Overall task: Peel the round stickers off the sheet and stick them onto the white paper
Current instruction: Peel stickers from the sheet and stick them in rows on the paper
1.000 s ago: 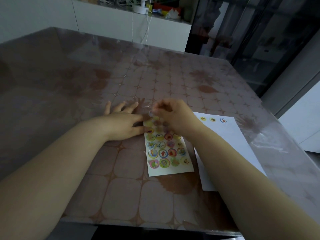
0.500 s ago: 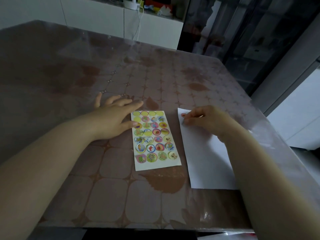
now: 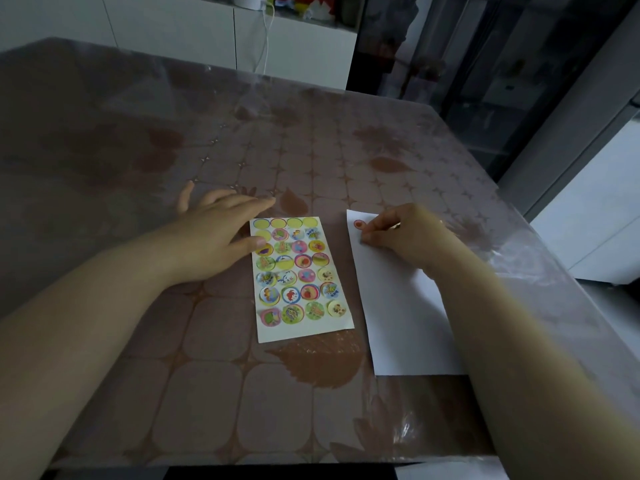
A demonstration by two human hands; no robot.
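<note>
1. L hand (image 3: 221, 237): grip released, flat on table (image 3: 207, 393), thumb on left edge of sticker sheet (image 3: 304, 332).
2. R hand (image 3: 405, 237): fingers curled, tips on white paper (image 3: 408, 323) touching red round sticker (image 3: 358, 223) near paper's far-left corner. Can't tell if grip pinches it.
3. Risk: adhesive clings to fingertip, so lifting off could drag or curl the sticker.
4. Risk: paper could slide on the glossy table cover under sideways press.
5. Risk, next peel: only a thumb pins the sheet, so it could lift w/ the sticker.
</note>
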